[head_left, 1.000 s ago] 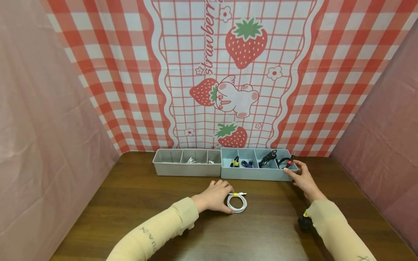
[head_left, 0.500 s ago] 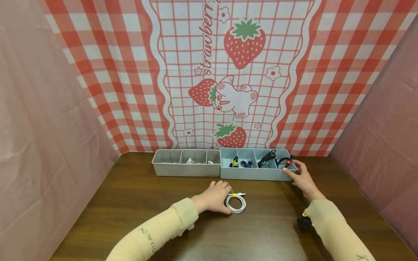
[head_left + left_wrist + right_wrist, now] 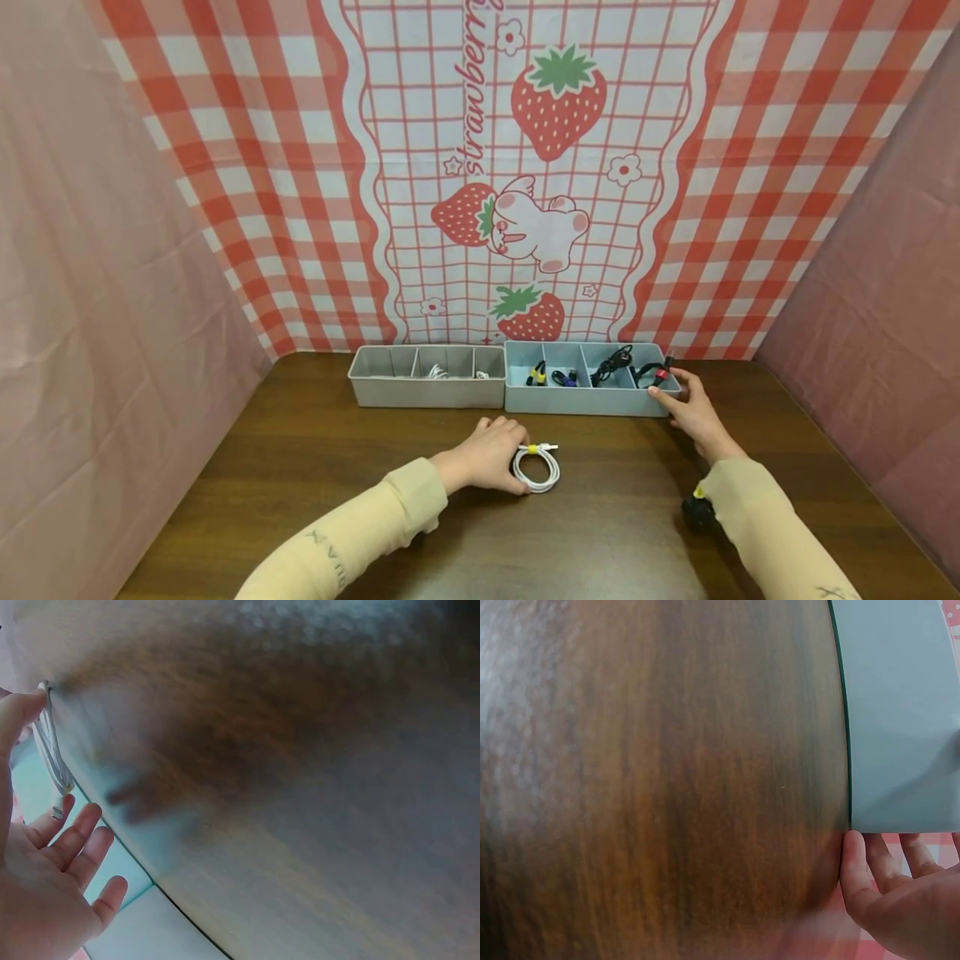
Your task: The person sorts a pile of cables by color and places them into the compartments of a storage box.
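My left hand (image 3: 489, 454) is low over the table, thumb and fingers pinching the left edge of a coiled white charging cable (image 3: 557, 477) with a yellow tie. In the left wrist view, the cable (image 3: 49, 742) spans from the thumb tip to the forefinger, its plug beside the fingertips; the other fingers spread loosely. At the right end of the light-blue divided storage box (image 3: 585, 402), my right hand (image 3: 693, 408) grips the corner, thumb at the front rim. In the right wrist view, the fingers (image 3: 853, 859) reach along the box's end wall (image 3: 900, 750).
A grey divided box (image 3: 427, 393) adjoins the blue one, with white cables (image 3: 438, 372) inside. Black cables (image 3: 613, 364) lie in the blue box, and one with a red tie (image 3: 662, 377) pokes above its right end. A checked curtain (image 3: 300, 208) hangs behind the wooden table (image 3: 600, 533).
My left hand and the white cable have shifted very slightly left. My right hand stays at the blue box's end.
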`<state>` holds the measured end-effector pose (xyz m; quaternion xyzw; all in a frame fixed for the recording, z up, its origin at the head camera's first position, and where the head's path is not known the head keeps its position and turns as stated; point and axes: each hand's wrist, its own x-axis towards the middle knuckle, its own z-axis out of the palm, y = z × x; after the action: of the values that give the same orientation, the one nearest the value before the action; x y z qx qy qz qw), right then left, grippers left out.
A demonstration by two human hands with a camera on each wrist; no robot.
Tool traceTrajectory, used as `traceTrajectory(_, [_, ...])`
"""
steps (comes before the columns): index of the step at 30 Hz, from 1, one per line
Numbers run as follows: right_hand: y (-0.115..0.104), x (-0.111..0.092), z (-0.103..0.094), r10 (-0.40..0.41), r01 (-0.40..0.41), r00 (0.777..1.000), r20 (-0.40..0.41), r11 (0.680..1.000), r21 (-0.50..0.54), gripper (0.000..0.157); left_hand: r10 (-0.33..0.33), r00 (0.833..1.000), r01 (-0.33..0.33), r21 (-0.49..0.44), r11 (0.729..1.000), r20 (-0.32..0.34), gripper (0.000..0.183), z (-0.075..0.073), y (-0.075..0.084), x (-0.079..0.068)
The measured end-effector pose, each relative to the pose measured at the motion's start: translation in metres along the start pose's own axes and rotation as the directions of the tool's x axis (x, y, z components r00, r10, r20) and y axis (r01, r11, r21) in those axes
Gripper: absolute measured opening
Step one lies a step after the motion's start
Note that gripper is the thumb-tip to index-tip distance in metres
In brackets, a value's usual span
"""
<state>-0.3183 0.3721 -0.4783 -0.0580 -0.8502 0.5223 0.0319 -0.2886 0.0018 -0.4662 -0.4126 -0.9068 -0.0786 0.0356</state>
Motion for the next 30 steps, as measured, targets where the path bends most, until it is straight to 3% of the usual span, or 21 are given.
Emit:
traceTrajectory(7, [-0.015,-0.010,0.003,0.011,-0.011,1.000,-0.007,1.000,-0.002,0.083,0.005,1.000,-0.005,0.000,1.000,-0.017,0.059,-0.005,0.001,-0.005])
traceTrajectory(19, [0.006,0.006,-0.002,0.005,-0.005,1.000,0.014,1.000,0.010,0.096,0.013,0.998,-0.014,-0.015,1.000,-0.057,0.057,-0.011,-0.003,-0.011])
traceTrajectory(30, [-0.004,-0.001,-0.002,0.028,-0.028,0.999,0.021,0.999,0.017,0.089,0.004,0.998,-0.004,0.002,1.000,-0.062,0.057,-0.020,-0.008,-0.017])
